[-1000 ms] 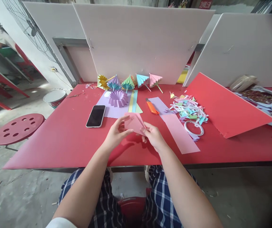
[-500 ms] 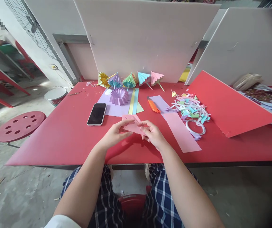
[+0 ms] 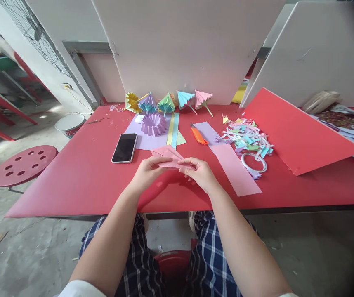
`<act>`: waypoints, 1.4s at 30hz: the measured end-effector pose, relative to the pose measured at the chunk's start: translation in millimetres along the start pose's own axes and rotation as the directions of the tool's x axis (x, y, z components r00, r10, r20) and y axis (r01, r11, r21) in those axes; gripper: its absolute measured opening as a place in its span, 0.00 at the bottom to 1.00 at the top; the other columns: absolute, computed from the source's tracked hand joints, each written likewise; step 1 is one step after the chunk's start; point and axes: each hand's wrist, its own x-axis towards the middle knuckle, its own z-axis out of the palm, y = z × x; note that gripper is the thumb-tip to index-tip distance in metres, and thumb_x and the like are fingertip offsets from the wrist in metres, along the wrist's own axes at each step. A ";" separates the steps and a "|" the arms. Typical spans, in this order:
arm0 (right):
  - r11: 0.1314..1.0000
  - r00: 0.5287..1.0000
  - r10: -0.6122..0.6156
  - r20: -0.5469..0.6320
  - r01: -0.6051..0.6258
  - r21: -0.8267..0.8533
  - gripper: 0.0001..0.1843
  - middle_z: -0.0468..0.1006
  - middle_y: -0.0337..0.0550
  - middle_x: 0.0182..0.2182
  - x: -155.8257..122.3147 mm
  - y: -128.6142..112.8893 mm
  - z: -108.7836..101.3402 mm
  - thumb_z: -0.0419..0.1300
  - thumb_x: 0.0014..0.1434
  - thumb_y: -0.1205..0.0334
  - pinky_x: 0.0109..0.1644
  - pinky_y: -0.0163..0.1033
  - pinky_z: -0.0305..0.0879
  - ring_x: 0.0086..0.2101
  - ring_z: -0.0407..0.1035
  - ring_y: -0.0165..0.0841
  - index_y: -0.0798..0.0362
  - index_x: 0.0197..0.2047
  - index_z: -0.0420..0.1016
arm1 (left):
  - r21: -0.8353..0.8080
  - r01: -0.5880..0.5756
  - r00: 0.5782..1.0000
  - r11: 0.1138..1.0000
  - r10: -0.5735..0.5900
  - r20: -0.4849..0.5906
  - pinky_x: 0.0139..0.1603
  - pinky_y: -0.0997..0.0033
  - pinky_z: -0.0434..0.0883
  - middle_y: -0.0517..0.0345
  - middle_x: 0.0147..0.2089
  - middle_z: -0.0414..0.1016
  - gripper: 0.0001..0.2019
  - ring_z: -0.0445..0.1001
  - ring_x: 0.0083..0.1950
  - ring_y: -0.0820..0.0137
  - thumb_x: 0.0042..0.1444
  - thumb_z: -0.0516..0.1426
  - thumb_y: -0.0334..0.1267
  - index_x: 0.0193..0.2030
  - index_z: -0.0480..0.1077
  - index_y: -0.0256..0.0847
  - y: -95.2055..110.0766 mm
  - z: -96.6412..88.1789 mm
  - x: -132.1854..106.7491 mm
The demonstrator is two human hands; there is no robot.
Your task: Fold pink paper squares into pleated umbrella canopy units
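Both my hands hold a folded pink paper (image 3: 168,157) just above the red table (image 3: 81,181). My left hand (image 3: 147,172) pinches its near left edge, fingers closed on it. My right hand (image 3: 199,174) pinches the right end with thumb and fingertips. The paper lies nearly flat, with creases across it. Beyond it lies a lilac sheet (image 3: 142,138) with a pleated lilac rosette (image 3: 154,124) on it.
A black phone (image 3: 124,148) lies left of the paper. Several paper umbrellas (image 3: 167,102) line the back, with an orange cutter (image 3: 199,136), a pink strip (image 3: 235,169), paper scraps (image 3: 246,138), a tape ring (image 3: 253,161) and a tilted red board (image 3: 291,132) to the right. A red stool (image 3: 20,165) stands left.
The pink paper has been tipped from raised and facing me down to nearly flat. Both hands have kept hold of it and shifted slightly away from me.
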 end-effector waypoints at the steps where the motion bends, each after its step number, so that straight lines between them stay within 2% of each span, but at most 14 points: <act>1: 1.000 1.000 -0.011 -0.023 0.011 0.016 0.16 0.74 0.40 0.31 0.6 1.3 0.1 0.62 0.46 0.52 0.21 0.31 0.62 0.22 0.63 0.25 0.50 0.38 0.75 | 0.013 -0.008 1.000 1.000 0.008 -0.015 0.46 0.67 0.68 0.56 0.43 0.76 0.12 0.72 0.46 0.65 0.50 0.56 0.37 0.42 0.73 0.42 0.0 0.0 0.2; 5: 0.991 0.989 -0.118 -0.085 0.123 0.054 0.12 0.73 0.40 0.32 2.8 5.4 -0.3 0.62 0.47 0.53 0.25 0.34 0.66 0.24 0.66 0.26 0.50 0.34 0.77 | 0.037 -0.032 0.999 0.999 0.033 -0.024 0.46 0.66 0.69 0.56 0.42 0.77 0.12 0.72 0.46 0.64 0.48 0.58 0.40 0.40 0.74 0.42 0.1 0.4 0.3; 10: 0.967 0.967 -0.246 -0.061 0.241 -0.080 0.12 0.73 0.40 0.37 2.4 4.7 -3.5 0.62 0.48 0.58 0.37 0.36 0.67 0.37 0.69 0.31 0.47 0.38 0.76 | 0.031 -0.051 0.998 0.998 0.052 -0.046 0.45 0.68 0.68 0.58 0.39 0.78 0.10 0.73 0.43 0.66 0.47 0.59 0.39 0.37 0.75 0.43 1.8 1.4 1.0; 13: 0.949 0.961 -0.274 -0.046 0.262 -0.174 0.13 0.74 0.41 0.39 3.0 5.1 -5.2 0.62 0.49 0.61 0.42 0.37 0.66 0.39 0.69 0.31 0.47 0.41 0.75 | 0.040 -0.004 0.998 0.999 0.006 -0.059 0.45 0.67 0.68 0.56 0.40 0.77 0.10 0.73 0.44 0.65 0.47 0.59 0.40 0.37 0.75 0.42 3.3 2.3 1.9; 16: 0.933 0.954 -0.297 -0.036 0.282 -0.222 0.11 0.74 0.40 0.38 2.8 7.5 -5.6 0.58 0.52 0.66 0.42 0.36 0.66 0.39 0.69 0.30 0.48 0.39 0.75 | 0.022 0.081 0.995 0.996 -0.080 -0.056 0.45 0.66 0.68 0.55 0.40 0.77 0.11 0.72 0.44 0.64 0.46 0.59 0.42 0.37 0.75 0.42 2.0 4.4 -1.2; 22: 0.890 0.958 -0.279 0.068 0.285 -0.356 0.09 0.74 0.40 0.37 -17.8 15.5 -1.6 0.55 0.53 0.69 0.44 0.38 0.65 0.39 0.69 0.30 0.49 0.36 0.74 | -0.051 0.271 0.961 0.961 -0.274 -0.051 0.40 0.68 0.70 0.55 0.38 0.77 0.14 0.74 0.38 0.66 0.45 0.59 0.41 0.39 0.74 0.40 -10.3 14.5 -35.1; 25: 0.865 0.970 -0.218 0.105 0.242 -0.440 0.09 0.75 0.38 0.35 -34.0 20.7 2.1 0.55 0.53 0.70 0.42 0.38 0.65 0.37 0.68 0.30 0.48 0.34 0.73 | 0.049 0.304 0.952 0.951 -0.303 -0.039 0.36 0.70 0.70 0.58 0.33 0.76 0.15 0.73 0.34 0.68 0.46 0.56 0.39 0.42 0.73 0.41 -12.8 15.1 -57.0; 27: 0.824 0.966 -0.238 0.099 0.255 -0.506 0.09 0.75 0.38 0.34 -42.0 24.2 4.8 0.55 0.53 0.71 0.42 0.38 0.65 0.37 0.67 0.31 0.49 0.34 0.73 | 0.179 0.297 0.955 0.938 -0.294 -0.045 0.34 0.70 0.71 0.59 0.32 0.74 0.17 0.73 0.31 0.70 0.48 0.54 0.38 0.46 0.71 0.44 -11.7 11.8 -68.6; 29: 0.760 0.951 -0.297 0.091 0.293 -0.580 0.09 0.76 0.40 0.34 -46.8 27.2 7.5 0.56 0.53 0.72 0.43 0.40 0.64 0.38 0.66 0.32 0.50 0.33 0.73 | 0.392 0.248 0.969 0.886 -0.221 -0.114 0.37 0.65 0.71 0.57 0.37 0.73 0.17 0.73 0.34 0.68 0.50 0.54 0.39 0.49 0.69 0.47 -10.0 8.2 -76.9; 31: 0.681 0.931 -0.356 0.081 0.318 -0.660 0.07 0.75 0.42 0.37 -49.2 28.7 10.1 0.56 0.54 0.70 0.45 0.41 0.63 0.41 0.65 0.34 0.51 0.32 0.74 | 0.608 0.139 0.984 0.782 -0.038 -0.176 0.44 0.59 0.69 0.51 0.47 0.69 0.16 0.71 0.44 0.61 0.51 0.55 0.41 0.49 0.70 0.47 -9.0 8.1 -82.5; 33: 0.595 0.914 -0.397 0.081 0.324 -0.735 0.07 0.74 0.44 0.39 -50.5 27.7 12.4 0.56 0.54 0.68 0.47 0.43 0.62 0.42 0.63 0.36 0.51 0.32 0.75 | 0.737 -0.014 0.978 0.675 0.164 -0.131 0.51 0.54 0.66 0.47 0.56 0.63 0.16 0.64 0.54 0.57 0.52 0.55 0.40 0.48 0.70 0.45 -9.8 14.3 -85.9; 35: 0.518 0.905 -0.412 0.107 0.330 -0.790 0.08 0.74 0.44 0.38 -51.8 24.8 14.0 0.55 0.56 0.67 0.45 0.43 0.62 0.41 0.62 0.36 0.50 0.32 0.76 | 0.769 -0.170 0.957 0.616 0.288 -0.019 0.53 0.56 0.65 0.46 0.58 0.61 0.15 0.62 0.57 0.57 0.54 0.54 0.38 0.49 0.69 0.41 -12.9 25.9 -87.7; 38: 0.425 0.901 -0.397 0.173 0.348 -0.836 0.09 0.74 0.43 0.32 -54.3 20.4 15.1 0.54 0.57 0.66 0.42 0.41 0.62 0.37 0.62 0.35 0.50 0.32 0.76 | 0.765 -0.290 0.934 0.575 0.345 0.095 0.51 0.60 0.67 0.47 0.52 0.68 0.14 0.65 0.54 0.61 0.57 0.51 0.35 0.49 0.67 0.37 -20.4 45.0 -88.2; 42: 0.400 0.912 -0.341 0.227 0.360 -0.843 0.12 0.73 0.43 0.30 -56.8 19.2 15.5 0.51 0.59 0.68 0.39 0.37 0.61 0.34 0.62 0.33 0.51 0.33 0.76 | 0.768 -0.287 0.930 0.572 0.358 0.081 0.51 0.62 0.67 0.49 0.49 0.71 0.13 0.66 0.52 0.63 0.59 0.49 0.35 0.48 0.67 0.36 -26.1 56.6 -86.1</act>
